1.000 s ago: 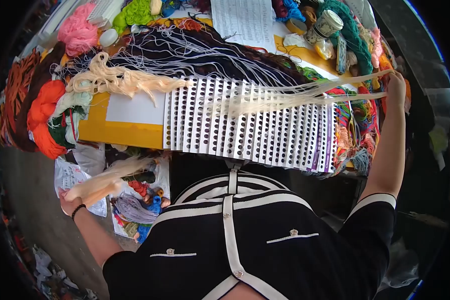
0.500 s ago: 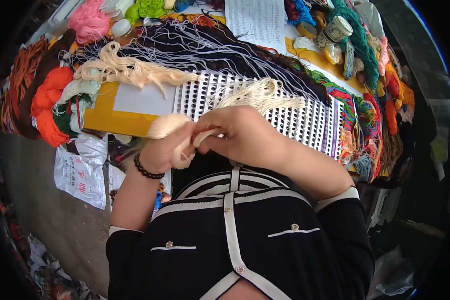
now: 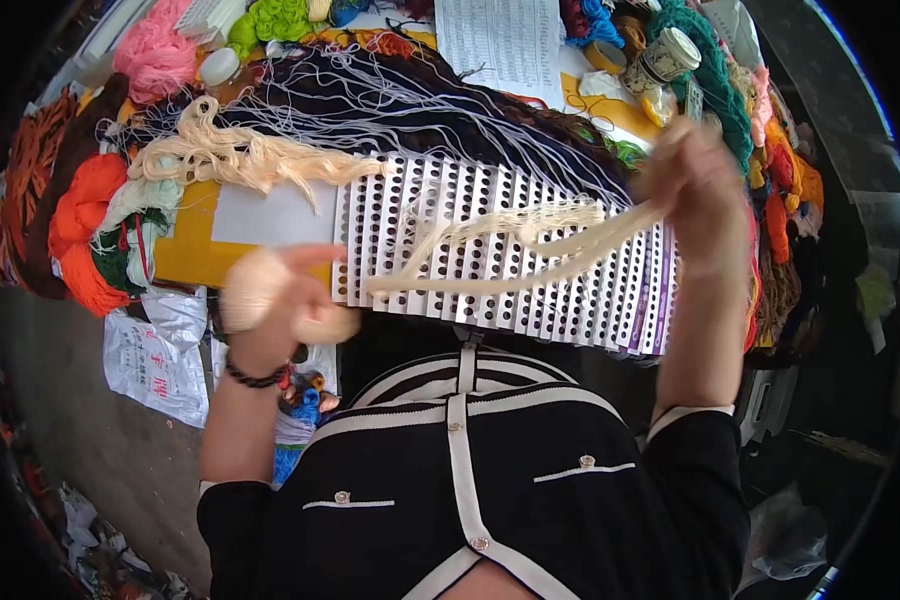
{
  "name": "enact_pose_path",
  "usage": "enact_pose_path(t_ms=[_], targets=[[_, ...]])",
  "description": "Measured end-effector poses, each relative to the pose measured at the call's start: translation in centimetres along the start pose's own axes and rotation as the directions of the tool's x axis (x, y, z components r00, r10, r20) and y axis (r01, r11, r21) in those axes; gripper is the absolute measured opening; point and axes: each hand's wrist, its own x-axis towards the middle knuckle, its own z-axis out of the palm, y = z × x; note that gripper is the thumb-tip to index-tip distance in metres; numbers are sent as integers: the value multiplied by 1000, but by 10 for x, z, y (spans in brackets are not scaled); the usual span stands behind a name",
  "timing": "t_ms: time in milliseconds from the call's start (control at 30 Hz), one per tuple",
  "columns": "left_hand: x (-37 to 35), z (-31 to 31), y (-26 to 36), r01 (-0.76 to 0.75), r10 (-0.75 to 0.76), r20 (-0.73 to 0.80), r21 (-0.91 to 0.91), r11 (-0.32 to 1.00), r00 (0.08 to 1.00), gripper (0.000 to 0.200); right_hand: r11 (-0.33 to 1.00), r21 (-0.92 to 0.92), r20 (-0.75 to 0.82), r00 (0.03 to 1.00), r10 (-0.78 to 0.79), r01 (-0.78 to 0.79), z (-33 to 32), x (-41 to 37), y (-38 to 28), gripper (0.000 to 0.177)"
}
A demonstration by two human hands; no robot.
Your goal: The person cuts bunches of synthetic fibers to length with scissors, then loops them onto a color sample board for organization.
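Observation:
My left hand [image 3: 295, 310], with a dark bead bracelet at the wrist, is closed round a pale peach thread skein [image 3: 253, 292]. Its index finger points right over the cardboard edge. At the right, my right hand [image 3: 698, 185] is smeared by motion and grips a bundle of cream thread [image 3: 530, 284]. That bundle stretches left across the white perforated card [image 3: 450, 262], and its loose end lies near my left hand. More cream thread [image 3: 515, 222] rests on the card beneath it. Farther left on the table is a peach skein [image 3: 240, 155].
Dark and lilac threads [image 3: 420, 115] spread along the back. Orange-red yarn [image 3: 90, 235] hangs at the left edge, below pink yarn [image 3: 155, 55]. A printed sheet [image 3: 500, 50], a patterned cup [image 3: 662, 58] and teal yarn [image 3: 715, 95] lie at the back. A white plastic bag [image 3: 155, 360] hangs below the table.
My right hand has moved away from my left hand, up and to the right, drawing out the cream thread. My left hand has shifted slightly left with the peach skein.

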Motion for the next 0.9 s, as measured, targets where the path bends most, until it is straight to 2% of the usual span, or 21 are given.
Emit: enact_pose_path(t_ms=[33, 67, 100, 133, 167, 200, 233, 267, 300, 333, 367, 433, 500, 533, 567, 633, 667, 733, 867, 900], targets=[[2, -12, 12, -51, 46, -92, -61, 997, 995, 33, 943, -332, -495, 858, -139, -38, -4, 7, -24, 23], [4, -30, 19, -55, 26, -159, -181, 982, 987, 35, 813, -578, -516, 803, -299, -68, -36, 9, -28, 25], [9, -42, 25, -67, -1, -219, -300, 952, 976, 38, 619, -775, -485, 745, -458, -124, -62, 12, -32, 27], [17, -42, 33, -63, -4, -214, -303, 951, 977, 38, 562, -820, -414, 785, -462, -102, -55, 17, -30, 25], [29, -41, 39, 21, -81, -168, -335, 942, 982, 39, 504, -860, -345, 819, -458, -80, -38, 22, -26, 24], [41, -40, 42, 106, -156, -114, -360, 927, 981, 39, 612, -790, -215, 922, -323, 30, -15, 26, -14, 18], [55, -35, 39, 109, -154, -99, -359, 927, 983, 39, 699, -703, -75, 964, -256, 131, -7, 35, 41, 19], [69, -25, 32, 261, -265, 17, -233, 937, 964, 41, 698, -716, 0, 999, 38, -26, 29, 39, 60, 18], [82, -15, 25, 393, -383, 112, -82, 916, 917, 42, 693, -720, 116, 979, 167, -32, 66, 36, 59, 18], [90, 1, 16, 448, -432, 138, -128, 885, 891, 43, 703, -699, 124, 945, 303, -134, 85, 40, 82, 19], [97, 15, 6, 503, -479, 163, -175, 846, 862, 44, 709, -680, 124, 923, 363, -187, 96, 46, 100, 20], [112, 28, -8, 541, -522, 147, -156, 827, 840, 43, 681, -718, 130, 935, 330, -141, 99, 59, 132, 21], [131, 23, -30, 607, -593, 129, -180, 774, 795, 40, 756, -556, 96, 877, 471, -345, 98, 69, 151, 22], [135, 24, -30, 622, -608, 134, -226, 750, 782, 35, 764, -499, 102, 848, 520, -408, 99, 71, 153, 23], [138, 28, -30, 635, -622, 141, -270, 724, 770, 31, 765, -498, 107, 847, 521, -408, 99, 73, 155, 23], [140, 35, -38, 569, -545, 166, -277, 774, 822, 23, 724, -569, 111, 835, 539, -391, 99, 74, 155, 23], [141, 41, -40, 546, -538, 120, -316, 776, 834, 19, 724, -568, 116, 832, 542, -392, 100, 74, 155, 23], [144, 47, -46, 516, -518, 50, -218, 828, 854, 19, 705, -515, 56, 802, 595, -487, 101, 76, 153, 22], [143, 56, -49, 433, -436, -34, -75, 898, 899, 20, 708, -507, 35, 809, 587, -492, 102, 78, 149, 25], [143, 56, -49, 434, -437, -33, -74, 898, 899, 20, 669, -592, 40, 812, 582, -450, 103, 79, 147, 26]])
